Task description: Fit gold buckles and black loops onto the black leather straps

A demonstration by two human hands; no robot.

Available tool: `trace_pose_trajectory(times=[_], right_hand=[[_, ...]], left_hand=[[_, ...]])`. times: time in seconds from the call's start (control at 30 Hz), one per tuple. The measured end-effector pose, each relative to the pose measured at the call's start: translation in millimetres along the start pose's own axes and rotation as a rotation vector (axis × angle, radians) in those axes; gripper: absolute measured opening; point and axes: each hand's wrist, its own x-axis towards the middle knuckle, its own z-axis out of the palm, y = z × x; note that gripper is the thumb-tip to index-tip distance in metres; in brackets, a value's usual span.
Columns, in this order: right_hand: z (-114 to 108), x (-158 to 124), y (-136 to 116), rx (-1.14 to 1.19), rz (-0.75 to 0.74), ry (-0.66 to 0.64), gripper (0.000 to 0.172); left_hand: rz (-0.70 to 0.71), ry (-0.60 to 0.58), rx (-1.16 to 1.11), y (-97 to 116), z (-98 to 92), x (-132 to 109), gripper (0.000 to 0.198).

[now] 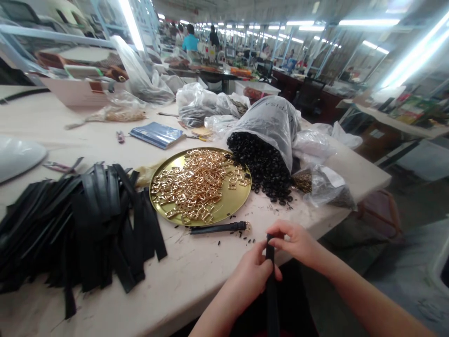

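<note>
My left hand (250,276) is closed around a black strap (271,299) that runs upright at the table's near edge. My right hand (294,241) pinches the strap's top end with its fingertips. Just beyond my hands a finished black strap with a gold buckle (219,228) lies flat on the table. Behind it stands a round gold tray (233,199) heaped with several gold buckles (196,182). A pile of small black loops (263,164) spills from a plastic bag (270,121) to the right of the tray.
A big heap of black straps (80,220) covers the table's left side. Further back lie a blue booklet (156,134), plastic bags (199,103) and a box (79,91). The table's edge (351,206) falls away at right. People work at distant tables.
</note>
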Motion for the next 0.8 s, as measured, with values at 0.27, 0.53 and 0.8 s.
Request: trace_pose_trajectory(times=[0.27,0.53,0.8], right_hand=[[19,-2,-2,0.576,0.156,0.074,0.027],[54,8,-1,0.856,0.181,0.095,0.022],[78,29,-5,0.745,0.133,0.058,0.026]], left_hand=[[0.203,0.253,0.157,16,-2.7,-12,0.052],[0.128,0.298,-0.126,-2,-10.2,-6,0.069],[0.114,0.469,-0.121,1,-31.1,0,0.063]])
